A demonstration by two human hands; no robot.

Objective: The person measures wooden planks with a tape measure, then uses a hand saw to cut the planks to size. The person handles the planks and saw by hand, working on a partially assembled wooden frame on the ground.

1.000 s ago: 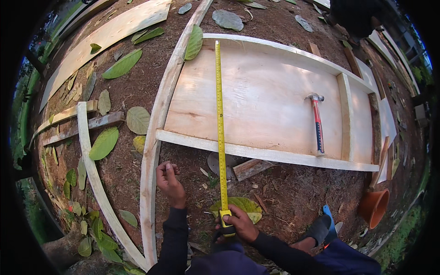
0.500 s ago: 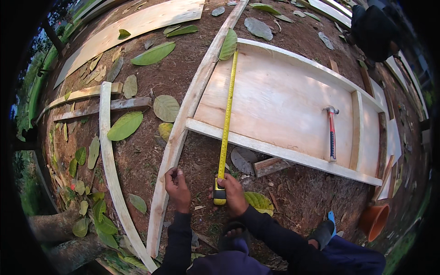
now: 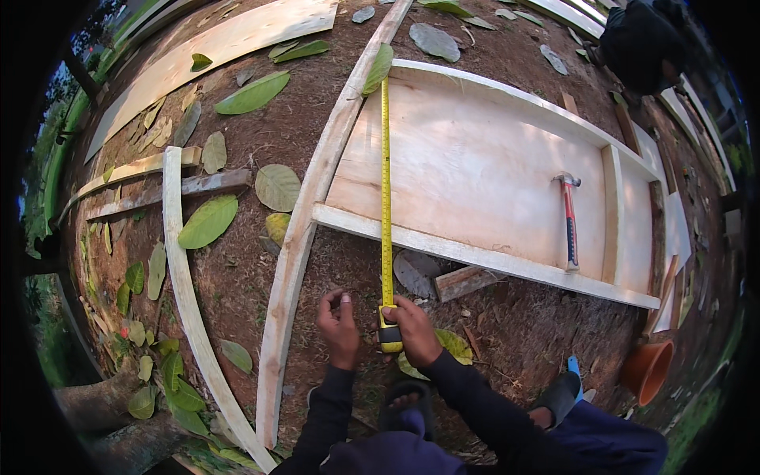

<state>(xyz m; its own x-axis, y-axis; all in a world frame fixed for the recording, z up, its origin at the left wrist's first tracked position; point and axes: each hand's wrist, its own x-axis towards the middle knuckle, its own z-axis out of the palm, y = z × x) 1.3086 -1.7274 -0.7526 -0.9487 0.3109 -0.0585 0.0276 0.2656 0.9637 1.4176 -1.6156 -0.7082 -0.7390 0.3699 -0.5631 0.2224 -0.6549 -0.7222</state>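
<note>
Head view, hammer [image 3: 569, 210] on panel [image 3: 475, 158], leaf [image 3: 378, 70] perhaps hiding tip of tape [image 3: 386, 182]

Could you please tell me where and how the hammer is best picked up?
Grip the hammer by its dark lower handle, probably from the person's side, over the near wooden rail: the handle points that way, the head away.

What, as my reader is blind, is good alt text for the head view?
The right hand holds a yellow tape measure, its blade stretched across a panelled wooden frame where a hammer lies. The left hand is nearby; leaves dot the soil.
</note>
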